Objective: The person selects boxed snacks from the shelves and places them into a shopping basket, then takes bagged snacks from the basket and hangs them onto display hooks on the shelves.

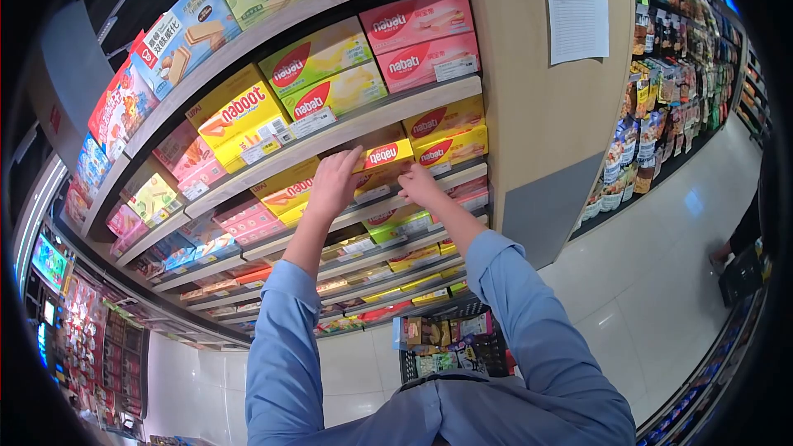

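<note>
A yellow Nabati wafer box (pixel 385 156) sticks out from the front of a middle shelf, tilted, between my two hands. My left hand (pixel 334 185) is closed around its left end, with the fingers over the top. At the lower right edge of the same box, my right hand (pixel 421 187) touches it with curled fingers. Two stacked yellow Nabati boxes (pixel 446 134) stand just right of it on that shelf. More yellow wafer boxes (pixel 289 190) lie to the left of my left hand.
Green-yellow boxes (pixel 318 70) and pink boxes (pixel 421 37) fill the shelf above, which has a wooden front edge (pixel 405 111). A wooden end panel (pixel 529 74) bounds the shelving on the right. Below me, a dark basket (pixel 454 314) holds several packaged goods. A person's foot (pixel 720 254) shows far right.
</note>
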`<state>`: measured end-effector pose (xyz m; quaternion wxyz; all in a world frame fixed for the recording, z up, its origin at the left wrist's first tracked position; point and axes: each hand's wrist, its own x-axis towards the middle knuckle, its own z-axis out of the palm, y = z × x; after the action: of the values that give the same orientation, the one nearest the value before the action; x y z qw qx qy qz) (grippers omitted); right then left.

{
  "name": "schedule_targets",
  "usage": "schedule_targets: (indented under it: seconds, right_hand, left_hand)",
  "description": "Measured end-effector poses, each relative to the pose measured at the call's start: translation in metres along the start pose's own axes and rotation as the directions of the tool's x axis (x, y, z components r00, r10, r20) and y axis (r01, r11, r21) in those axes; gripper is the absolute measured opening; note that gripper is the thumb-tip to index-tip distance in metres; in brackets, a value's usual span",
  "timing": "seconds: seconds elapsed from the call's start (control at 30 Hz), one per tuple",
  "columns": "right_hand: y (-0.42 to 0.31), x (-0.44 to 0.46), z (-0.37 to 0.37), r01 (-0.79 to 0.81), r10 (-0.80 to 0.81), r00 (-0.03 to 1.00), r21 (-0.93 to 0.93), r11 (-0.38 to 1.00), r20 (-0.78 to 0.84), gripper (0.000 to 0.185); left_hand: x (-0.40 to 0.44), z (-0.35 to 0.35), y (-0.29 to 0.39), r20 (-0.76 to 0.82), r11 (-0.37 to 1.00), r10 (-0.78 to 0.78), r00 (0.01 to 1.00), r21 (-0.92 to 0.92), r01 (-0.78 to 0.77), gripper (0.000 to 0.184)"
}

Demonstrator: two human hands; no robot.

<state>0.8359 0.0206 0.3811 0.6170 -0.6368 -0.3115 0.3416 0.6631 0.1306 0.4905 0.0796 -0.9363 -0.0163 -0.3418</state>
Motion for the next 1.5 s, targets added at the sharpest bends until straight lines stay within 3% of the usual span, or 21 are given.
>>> schedule_targets:
  seconds: [0.1, 0.2, 0.27, 0.33, 0.4, 0.47, 0.53, 0.63, 0.73, 0.77, 0.87, 0.97, 1.07, 1.1, 1.33, 1.43, 1.5]
  right_hand:
    - [0.0, -0.017, -0.003, 0.041, -0.042, 0.999, 0.032, 0.999, 0.022, 0.056]
    - [0.02, -0.054, -0.004, 0.325, -0.314, 0.93, 0.03, 0.945, -0.189, 0.066]
    - [0.034, -0.103, -0.014, 0.444, -0.44, 0.895, 0.207, 0.872, -0.07, 0.074]
    - [0.054, -0.151, -0.029, 0.381, -0.381, 0.922, 0.006, 0.924, 0.072, 0.071]
    - [0.081, -0.196, -0.04, 0.143, -0.144, 0.963, 0.021, 0.99, 0.229, 0.067]
    - [0.128, -0.236, -0.044, -0.153, 0.058, 0.949, 0.292, 0.944, 0.311, 0.062]
    - [0.139, -0.278, -0.036, -0.15, 0.061, 0.975, 0.431, 0.89, 0.214, 0.06]
    - [0.166, -0.308, -0.038, -0.163, 0.095, 0.985, 0.604, 0.78, 0.143, 0.059]
    - [0.166, -0.331, -0.043, -0.192, 0.186, 0.979, 0.71, 0.677, 0.087, 0.049]
    - [0.163, -0.333, -0.045, -0.201, 0.2, 0.975, 0.745, 0.636, 0.092, 0.046]
    - [0.157, -0.341, -0.048, -0.226, 0.224, 0.967, 0.805, 0.548, 0.119, 0.04]
    - [0.148, -0.349, -0.048, -0.245, 0.229, 0.962, 0.84, 0.484, 0.149, 0.039]
    - [0.142, -0.352, -0.056, -0.268, 0.221, 0.959, 0.826, 0.496, 0.178, 0.037]
    - [0.143, -0.353, -0.059, -0.272, 0.223, 0.958, 0.815, 0.512, 0.179, 0.037]
    - [0.14, -0.36, -0.072, -0.296, 0.251, 0.951, 0.772, 0.563, 0.182, 0.039]
    - [0.155, -0.359, -0.065, -0.366, 0.442, 0.897, 0.556, 0.746, -0.001, 0.043]
    - [0.167, -0.362, -0.063, -0.394, 0.465, 0.882, 0.426, 0.814, -0.072, 0.046]
  left_hand:
    - [-0.012, -0.008, 0.014, -0.061, 1.0, 0.022, 0.998, -0.009, -0.023, 0.051]
    - [-0.035, -0.033, 0.05, -0.047, 0.991, -0.013, 0.999, -0.13, 0.006, 0.052]
    - [-0.058, -0.048, 0.073, 0.046, 0.959, -0.044, 0.998, -0.278, 0.055, 0.048]
    - [-0.088, -0.057, 0.1, 0.172, 0.899, -0.111, 0.979, -0.403, 0.173, 0.046]
    - [-0.118, -0.053, 0.12, 0.295, 0.846, -0.127, 0.947, -0.467, 0.259, 0.048]
    - [-0.146, -0.044, 0.144, 0.396, 0.776, -0.14, 0.908, -0.526, 0.349, 0.049]
    - [-0.17, -0.031, 0.168, 0.462, 0.722, -0.143, 0.875, -0.557, 0.412, 0.05]
    - [-0.191, -0.019, 0.193, 0.649, 0.554, -0.143, 0.747, -0.573, 0.604, 0.054]
    - [-0.213, 0.001, 0.213, 0.634, 0.274, -0.359, 0.685, -0.63, 0.727, 0.064]
    - [-0.225, 0.011, 0.214, 0.584, 0.259, -0.398, 0.708, -0.668, 0.697, 0.072]
    - [-0.214, 0.011, 0.242, 0.605, -0.159, -0.536, 0.588, -0.757, 0.634, 0.074]
    - [-0.21, 0.007, 0.252, 0.754, -0.408, -0.498, 0.428, -0.639, 0.652, 0.061]
    - [-0.215, 0.011, 0.253, 0.825, -0.573, -0.408, 0.391, -0.564, 0.595, 0.044]
    - [-0.213, 0.009, 0.256, 0.807, -0.553, -0.432, 0.402, -0.589, 0.589, 0.03]
    - [-0.22, 0.003, 0.253, 0.93, -0.762, -0.261, 0.259, -0.363, 0.536, 0.03]
    - [-0.219, 0.003, 0.26, 0.891, -0.67, -0.351, 0.287, -0.453, 0.588, 0.03]
    - [-0.232, 0.011, 0.263, 0.839, -0.444, -0.41, 0.358, -0.526, 0.725, 0.029]
